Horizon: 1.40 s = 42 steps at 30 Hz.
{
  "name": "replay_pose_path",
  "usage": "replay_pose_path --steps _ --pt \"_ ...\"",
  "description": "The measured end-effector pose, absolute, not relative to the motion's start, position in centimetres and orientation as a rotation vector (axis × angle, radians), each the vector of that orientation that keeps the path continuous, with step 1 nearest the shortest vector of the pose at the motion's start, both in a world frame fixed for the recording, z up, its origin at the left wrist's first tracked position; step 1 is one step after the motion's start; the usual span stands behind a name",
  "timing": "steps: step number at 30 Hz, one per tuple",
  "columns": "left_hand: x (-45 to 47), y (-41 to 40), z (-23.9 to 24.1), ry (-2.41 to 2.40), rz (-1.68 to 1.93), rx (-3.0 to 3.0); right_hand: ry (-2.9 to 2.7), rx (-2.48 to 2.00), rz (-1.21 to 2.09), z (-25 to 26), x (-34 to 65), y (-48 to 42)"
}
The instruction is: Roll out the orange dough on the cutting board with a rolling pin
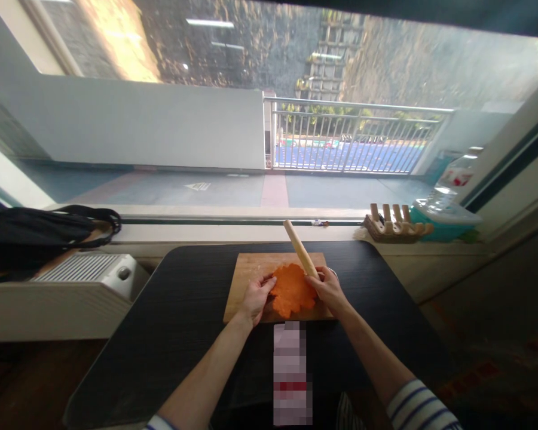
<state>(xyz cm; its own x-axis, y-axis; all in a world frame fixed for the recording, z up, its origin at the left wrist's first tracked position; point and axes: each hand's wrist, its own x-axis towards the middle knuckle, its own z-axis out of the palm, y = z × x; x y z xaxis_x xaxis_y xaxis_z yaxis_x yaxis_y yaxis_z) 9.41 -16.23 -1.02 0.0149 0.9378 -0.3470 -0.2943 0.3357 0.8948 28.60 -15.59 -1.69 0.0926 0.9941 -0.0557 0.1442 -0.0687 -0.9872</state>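
A flat orange sheet of dough point(291, 291) lies on a wooden board point(247, 270) on a dark table point(179, 334). My left hand point(255, 298) rests on the dough's left edge, fingers curled onto it. My right hand point(328, 289) is closed around the lower end of a wooden rolling pin point(298, 246), which slants up and away over the board's far edge, beside the dough's right side.
A window ledge runs behind the table, with a wooden rack point(394, 224) and a teal lidded tub point(443, 218) at the right. A black bag point(40, 233) sits above a white radiator point(85, 272) at the left. A blurred-out object point(291, 373) lies near the table's front.
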Motion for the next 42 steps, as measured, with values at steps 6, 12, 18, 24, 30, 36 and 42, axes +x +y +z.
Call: replay_pose_path --steps 6,12,18,24,30,36,42 --pt "9.7 -14.7 -1.7 1.24 1.205 0.858 -1.317 -1.5 0.99 -2.2 28.7 -15.1" --pt "9.4 -12.9 -1.6 1.313 1.234 1.009 -1.42 -1.591 0.896 -1.8 29.7 -15.0" --pt "9.1 -12.2 -1.2 1.487 1.274 1.169 -1.686 -1.666 0.744 -0.5 30.9 -16.1" --pt "9.4 -14.2 0.3 1.656 1.404 1.568 -2.154 -1.514 0.518 0.0 31.8 -17.1" --pt "9.9 -14.8 -0.1 1.719 0.922 2.195 -2.469 -1.317 0.303 -0.1 31.8 -17.8" --pt "10.1 -13.7 -0.8 1.771 0.816 2.234 -2.331 -1.474 0.256 -0.9 31.7 -17.7" --pt "10.4 -12.4 -1.3 1.826 0.831 2.237 -2.264 -1.608 0.227 -1.3 31.6 -15.8"
